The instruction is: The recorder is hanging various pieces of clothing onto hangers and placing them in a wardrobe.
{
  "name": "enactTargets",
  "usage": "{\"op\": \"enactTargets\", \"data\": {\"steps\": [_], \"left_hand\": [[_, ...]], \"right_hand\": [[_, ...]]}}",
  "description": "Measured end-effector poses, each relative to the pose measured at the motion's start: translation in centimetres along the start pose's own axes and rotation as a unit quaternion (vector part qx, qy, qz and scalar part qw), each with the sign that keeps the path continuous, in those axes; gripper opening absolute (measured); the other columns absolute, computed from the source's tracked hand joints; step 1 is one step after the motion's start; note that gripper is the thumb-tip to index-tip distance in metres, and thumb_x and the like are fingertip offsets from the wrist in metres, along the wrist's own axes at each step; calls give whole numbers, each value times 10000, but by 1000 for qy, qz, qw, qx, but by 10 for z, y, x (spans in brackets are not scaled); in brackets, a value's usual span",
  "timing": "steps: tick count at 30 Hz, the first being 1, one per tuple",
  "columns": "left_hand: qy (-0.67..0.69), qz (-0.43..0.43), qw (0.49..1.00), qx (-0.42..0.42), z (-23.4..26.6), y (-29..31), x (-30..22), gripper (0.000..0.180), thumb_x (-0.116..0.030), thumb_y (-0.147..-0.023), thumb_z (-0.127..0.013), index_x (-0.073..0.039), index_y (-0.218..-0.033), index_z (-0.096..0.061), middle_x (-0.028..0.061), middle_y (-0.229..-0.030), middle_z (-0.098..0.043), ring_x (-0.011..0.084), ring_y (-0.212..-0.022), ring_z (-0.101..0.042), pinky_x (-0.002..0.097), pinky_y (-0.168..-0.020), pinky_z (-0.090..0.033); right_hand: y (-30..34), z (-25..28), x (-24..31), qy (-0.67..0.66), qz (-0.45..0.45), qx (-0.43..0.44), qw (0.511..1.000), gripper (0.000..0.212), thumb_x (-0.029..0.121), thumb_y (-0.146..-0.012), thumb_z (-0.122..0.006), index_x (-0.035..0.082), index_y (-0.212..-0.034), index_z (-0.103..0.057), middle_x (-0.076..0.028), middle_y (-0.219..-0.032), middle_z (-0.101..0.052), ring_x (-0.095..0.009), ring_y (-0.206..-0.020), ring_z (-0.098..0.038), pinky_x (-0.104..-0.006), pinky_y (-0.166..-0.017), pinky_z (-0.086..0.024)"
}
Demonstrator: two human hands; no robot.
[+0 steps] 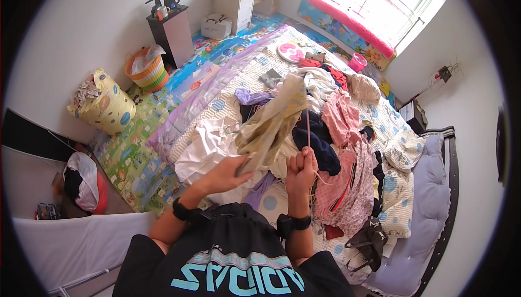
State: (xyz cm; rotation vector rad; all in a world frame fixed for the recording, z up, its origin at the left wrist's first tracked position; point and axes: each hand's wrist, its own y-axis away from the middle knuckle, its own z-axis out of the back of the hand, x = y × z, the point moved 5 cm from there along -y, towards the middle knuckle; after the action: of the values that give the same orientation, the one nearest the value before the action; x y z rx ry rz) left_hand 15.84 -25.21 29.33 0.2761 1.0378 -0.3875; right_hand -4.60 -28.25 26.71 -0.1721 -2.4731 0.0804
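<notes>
A thin, pale olive-yellow garment point(271, 129) is lifted over the bed, partly blurred by motion. My left hand point(228, 173) is closed at its lower end, with the fingertips partly hidden. Closed in a fist, my right hand point(302, 165) grips a thin pinkish cord point(309, 129) that runs up taut beside the garment; a loose tail hangs below the fist. Whether cord and garment are joined I cannot tell. Close to my left hand lies a white cloth point(206, 148). Dark navy clothing point(325, 153) lies right of my right hand.
The bed point(399, 191) carries a clothes pile, including a pink patterned garment point(344, 194) and a black bag point(368, 241). Beyond its left side stand a stuffed yellow bag point(108, 107), a striped basket point(149, 72) and a dark cabinet point(175, 36). A padded headboard point(420, 205) borders the right.
</notes>
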Motion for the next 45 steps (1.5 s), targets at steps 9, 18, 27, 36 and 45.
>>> {"op": "enactTargets", "data": {"steps": [9, 18, 27, 36, 45], "left_hand": [[17, 91, 986, -136, -3, 4, 44, 186, -41, -713, -567, -7, -884, -502, 129, -792, -541, 311, -705, -537, 367, -655, -443], [-35, 102, 991, -79, -12, 15, 72, 317, -70, -677, -555, -1, -975, -473, 187, -915, -555, 354, -900, -548, 400, -794, -439], [-57, 57, 995, 61, -25, 31, 71, 460, -117, -688, -614, -12, -1095, -427, 164, -936, -507, 248, -859, -515, 336, -759, -426], [-26, 197, 978, -61, -18, 30, 99, 250, -70, -741, -521, -21, -986, -514, 127, -821, -577, 219, -742, -559, 341, -673, -448], [32, 135, 990, -29, -27, 36, 73, 248, -17, -726, -470, -7, -972, -503, 182, -839, -596, 312, -804, -591, 379, -744, -462]], "right_hand": [[-37, 23, 18, -127, 63, -157, 977, 219, 223, -1021, -370, 117, -848, -453, 66, -570, -233, -62, -465, -213, -230, -473, -241], [-46, 35, -14, -124, 37, -273, 953, 283, 124, -958, -456, 134, -693, -355, 68, -588, -248, -68, -476, -211, -238, -468, -228], [-40, 65, -52, -151, -34, -308, 939, 345, 88, -932, -493, 126, -660, -284, 48, -561, -190, -92, -479, -177, -256, -491, -219], [-29, 38, -23, -225, -117, -229, 940, 336, 26, -887, -493, 128, -628, -305, 62, -547, -222, -71, -450, -210, -248, -476, -236], [-27, 41, -21, -168, -34, -256, 951, 315, 30, -893, -509, 125, -665, -313, 56, -575, -222, -69, -468, -191, -244, -474, -220]]}}
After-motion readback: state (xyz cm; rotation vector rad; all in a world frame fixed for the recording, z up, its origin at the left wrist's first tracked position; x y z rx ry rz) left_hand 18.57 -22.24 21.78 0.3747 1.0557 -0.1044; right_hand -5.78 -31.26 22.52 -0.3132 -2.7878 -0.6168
